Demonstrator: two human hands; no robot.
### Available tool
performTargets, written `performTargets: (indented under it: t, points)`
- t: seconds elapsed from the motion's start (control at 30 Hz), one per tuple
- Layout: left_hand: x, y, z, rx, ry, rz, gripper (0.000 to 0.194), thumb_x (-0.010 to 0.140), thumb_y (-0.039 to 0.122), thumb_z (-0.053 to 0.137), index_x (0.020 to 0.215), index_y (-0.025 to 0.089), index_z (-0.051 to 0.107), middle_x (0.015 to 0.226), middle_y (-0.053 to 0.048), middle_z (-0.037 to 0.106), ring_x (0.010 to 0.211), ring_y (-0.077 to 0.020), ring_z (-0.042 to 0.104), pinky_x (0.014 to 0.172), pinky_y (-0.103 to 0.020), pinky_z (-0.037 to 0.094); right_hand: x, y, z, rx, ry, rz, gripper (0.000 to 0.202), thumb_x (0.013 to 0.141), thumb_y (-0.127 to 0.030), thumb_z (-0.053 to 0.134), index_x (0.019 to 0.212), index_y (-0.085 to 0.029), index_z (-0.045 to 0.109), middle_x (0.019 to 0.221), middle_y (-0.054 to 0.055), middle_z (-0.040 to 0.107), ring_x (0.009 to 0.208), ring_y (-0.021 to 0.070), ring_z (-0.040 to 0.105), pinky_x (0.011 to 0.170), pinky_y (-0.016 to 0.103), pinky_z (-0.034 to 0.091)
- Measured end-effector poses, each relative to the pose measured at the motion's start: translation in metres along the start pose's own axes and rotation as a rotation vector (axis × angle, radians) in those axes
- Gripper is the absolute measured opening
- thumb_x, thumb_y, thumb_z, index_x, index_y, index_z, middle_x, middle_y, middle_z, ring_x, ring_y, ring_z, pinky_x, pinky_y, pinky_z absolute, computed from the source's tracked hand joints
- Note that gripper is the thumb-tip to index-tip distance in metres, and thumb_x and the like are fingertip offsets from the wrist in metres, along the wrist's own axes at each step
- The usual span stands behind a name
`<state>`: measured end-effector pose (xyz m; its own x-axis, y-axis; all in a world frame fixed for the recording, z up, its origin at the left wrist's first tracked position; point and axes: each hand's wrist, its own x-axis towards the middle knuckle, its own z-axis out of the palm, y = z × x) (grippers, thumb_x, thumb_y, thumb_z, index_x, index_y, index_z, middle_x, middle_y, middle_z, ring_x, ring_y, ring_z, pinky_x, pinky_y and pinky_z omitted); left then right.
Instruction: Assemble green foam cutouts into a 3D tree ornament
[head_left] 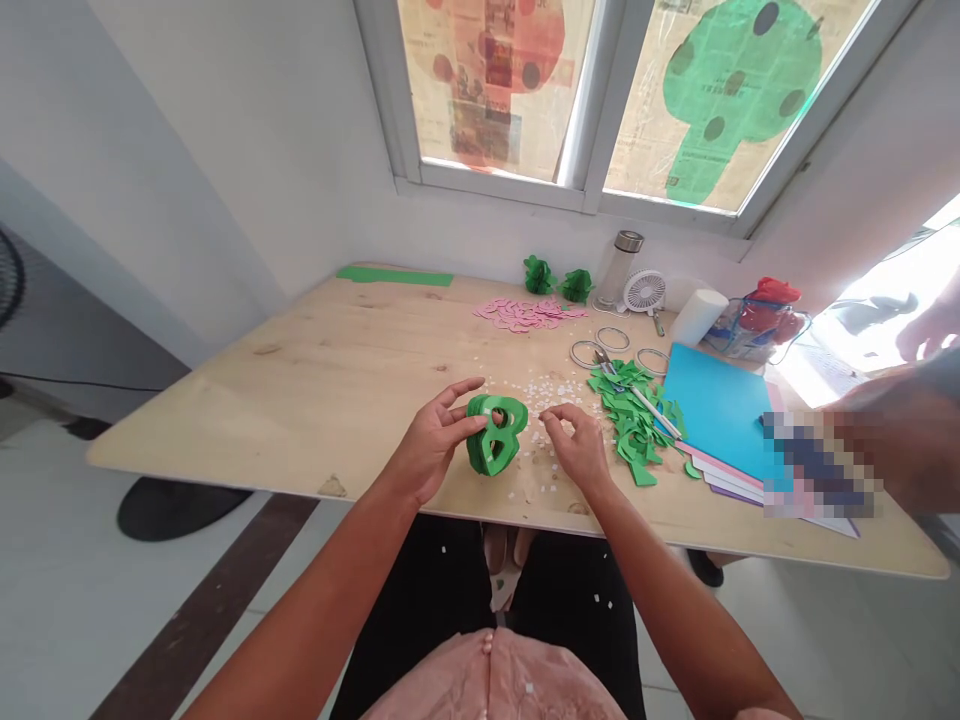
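- Pale wooden table (247, 400): it carries everything; its near edge faces the seated person, probably so both forearms can reach over freely. Clock directions below are centred on the stack of green paper cut-outs with a lobed outline and openings (513, 447), 12 o'clock towards the window.
- Pile of flat paper sheets topped by a bright blue one (712, 400): at 3 o'clock, beyond the scraps, perhaps to leave working room.
- Loose heap of jagged green paper scraps (637, 466): at 3 o'clock, nearer, seemingly pushed aside within reach.
- Spread of thin pink paper cut-outs (517, 316): near 12 o'clock, towards the back, apparently out of the way.
- Left hand (431, 437): at 9 o'clock, gripping the stack by its left side, thumb on the near face, likely to keep the layers together.
- Right hand (579, 447): at 3 o'clock, apart from the stack, thumb and forefinger narrowed; whether they pinch anything, I cannot tell.
- Tiny white paper bits (553, 391): scattered mostly around 1 o'clock.
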<state>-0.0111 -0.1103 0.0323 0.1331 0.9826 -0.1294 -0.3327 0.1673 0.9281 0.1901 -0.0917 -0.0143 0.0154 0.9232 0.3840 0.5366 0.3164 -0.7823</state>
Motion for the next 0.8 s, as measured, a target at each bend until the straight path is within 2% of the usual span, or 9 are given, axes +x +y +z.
performTargets:
  t: [0.13, 0.23, 0.33, 0.4, 0.6, 0.8]
  points:
    - [-0.003, 0.000, 0.000, -0.099, -0.029, -0.037, 0.071, 0.065, 0.021, 0.076, 0.130, 0.013, 0.048, 0.083, -0.008, 0.072, 0.074, -0.0170, 0.065, 0.068, -0.026, 0.049, -0.011, -0.006, 0.004, 0.088, -0.024, 0.004, 0.015, 0.078, -0.023, 0.054, 0.085, -0.021, 0.068, 0.085, 0.005, 0.071, 0.081, 0.0197, 0.065, 0.079, 0.033, 0.048]
    - [-0.004, -0.001, 0.001, -0.171, -0.041, -0.060, 0.066, 0.065, 0.019, 0.076, 0.126, 0.014, 0.051, 0.082, -0.007, 0.072, 0.074, -0.0158, 0.065, 0.069, -0.025, 0.049, -0.016, -0.010, 0.006, 0.118, -0.062, 0.067, 0.014, 0.080, -0.027, 0.055, 0.083, -0.021, 0.067, 0.070, 0.003, 0.069, 0.067, 0.0186, 0.064, 0.074, 0.034, 0.049]
    - [-0.004, -0.003, 0.001, -0.245, -0.046, -0.081, 0.058, 0.065, 0.017, 0.075, 0.120, 0.014, 0.057, 0.083, -0.007, 0.071, 0.076, -0.0166, 0.066, 0.070, -0.025, 0.049, -0.019, -0.014, 0.008, 0.115, -0.044, 0.018, 0.029, 0.079, -0.022, 0.056, 0.107, -0.023, 0.062, 0.090, 0.004, 0.071, 0.089, 0.0213, 0.064, 0.086, 0.039, 0.046]
    - [-0.003, -0.005, 0.000, -0.284, -0.055, -0.095, 0.053, 0.066, 0.016, 0.074, 0.117, 0.015, 0.060, 0.083, -0.007, 0.071, 0.077, -0.0177, 0.066, 0.070, -0.026, 0.050, -0.018, -0.017, 0.010, 0.121, -0.049, -0.041, 0.038, 0.078, -0.022, 0.057, 0.116, -0.025, 0.058, 0.106, 0.006, 0.068, 0.103, 0.0224, 0.059, 0.090, 0.040, 0.044]
    - [-0.001, -0.012, 0.000, -0.351, -0.095, -0.138, 0.050, 0.069, 0.015, 0.071, 0.118, 0.016, 0.061, 0.088, -0.007, 0.072, 0.075, -0.0166, 0.066, 0.071, -0.026, 0.050, -0.016, -0.029, 0.015, 0.135, -0.028, -0.139, 0.029, 0.081, -0.024, 0.056, 0.110, -0.025, 0.061, 0.110, 0.006, 0.066, 0.107, 0.0223, 0.056, 0.094, 0.040, 0.043]
    - [-0.004, -0.010, 0.006, -0.347, -0.088, -0.125, 0.052, 0.068, 0.018, 0.073, 0.118, 0.017, 0.060, 0.094, -0.007, 0.071, 0.077, -0.0158, 0.065, 0.071, -0.026, 0.050, -0.015, -0.035, 0.022, 0.153, 0.008, -0.120, 0.031, 0.080, -0.022, 0.056, 0.111, -0.025, 0.061, 0.111, 0.006, 0.065, 0.105, 0.0217, 0.058, 0.093, 0.040, 0.044]
